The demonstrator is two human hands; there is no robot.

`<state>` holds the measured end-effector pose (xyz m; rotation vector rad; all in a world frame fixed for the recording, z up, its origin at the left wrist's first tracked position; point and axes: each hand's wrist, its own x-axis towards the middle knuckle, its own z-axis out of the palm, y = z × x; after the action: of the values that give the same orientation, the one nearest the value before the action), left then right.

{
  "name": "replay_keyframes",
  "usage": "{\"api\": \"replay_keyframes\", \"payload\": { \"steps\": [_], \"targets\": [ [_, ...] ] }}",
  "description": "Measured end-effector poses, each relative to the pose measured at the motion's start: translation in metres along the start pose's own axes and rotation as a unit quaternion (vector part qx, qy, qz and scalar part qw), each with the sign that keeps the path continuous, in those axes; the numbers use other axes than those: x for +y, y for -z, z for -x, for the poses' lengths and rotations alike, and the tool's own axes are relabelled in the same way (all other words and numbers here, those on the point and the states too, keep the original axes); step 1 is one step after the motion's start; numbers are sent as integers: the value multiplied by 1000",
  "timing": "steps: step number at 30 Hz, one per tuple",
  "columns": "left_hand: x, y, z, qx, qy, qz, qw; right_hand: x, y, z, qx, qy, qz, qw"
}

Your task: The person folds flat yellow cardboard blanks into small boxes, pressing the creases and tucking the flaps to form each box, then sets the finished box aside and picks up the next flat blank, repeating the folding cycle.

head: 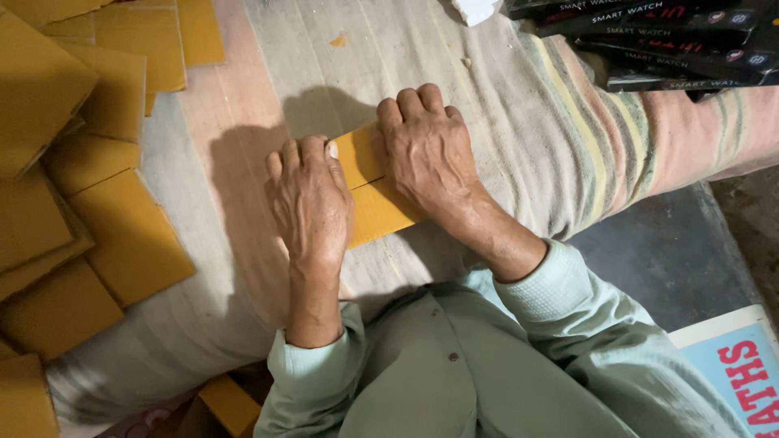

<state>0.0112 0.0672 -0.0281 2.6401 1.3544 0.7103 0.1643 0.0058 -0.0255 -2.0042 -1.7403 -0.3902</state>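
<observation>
A yellow-brown cardboard piece [367, 188] lies on a pale striped cloth [519, 122], a crease running across it. My left hand [308, 203] presses flat on its left part, fingers together pointing away from me. My right hand [426, 150] presses on its upper right part, knuckles bent. Both hands cover most of the piece; only its middle strip and lower edge show between them.
Several yellow-brown cardboard pieces [105, 162] are piled at the left. A stack of flat black boxes [673, 40] sits at the top right. A blue and white printed sheet [738, 365] lies at the bottom right beside a dark mat [665, 259].
</observation>
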Motion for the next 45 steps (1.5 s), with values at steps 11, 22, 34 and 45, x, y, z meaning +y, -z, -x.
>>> {"api": "replay_keyframes", "payload": {
  "steps": [11, 22, 34, 45],
  "targets": [
    [3, 3, -2, -12, 12, 13, 1000, -2, 1, -1, 8, -11, 14, 1000],
    [-5, 0, -1, 3, -42, -1, 999, 1, -1, -1, 30, 79, -23, 996],
    [-5, -4, 0, -5, -42, 10, 999, -2, -3, -4, 10, 25, -6, 1000],
    [-8, -9, -3, -10, -15, 21, 1000, 7, -6, -7, -23, 0, -39, 999]
  ]
}}
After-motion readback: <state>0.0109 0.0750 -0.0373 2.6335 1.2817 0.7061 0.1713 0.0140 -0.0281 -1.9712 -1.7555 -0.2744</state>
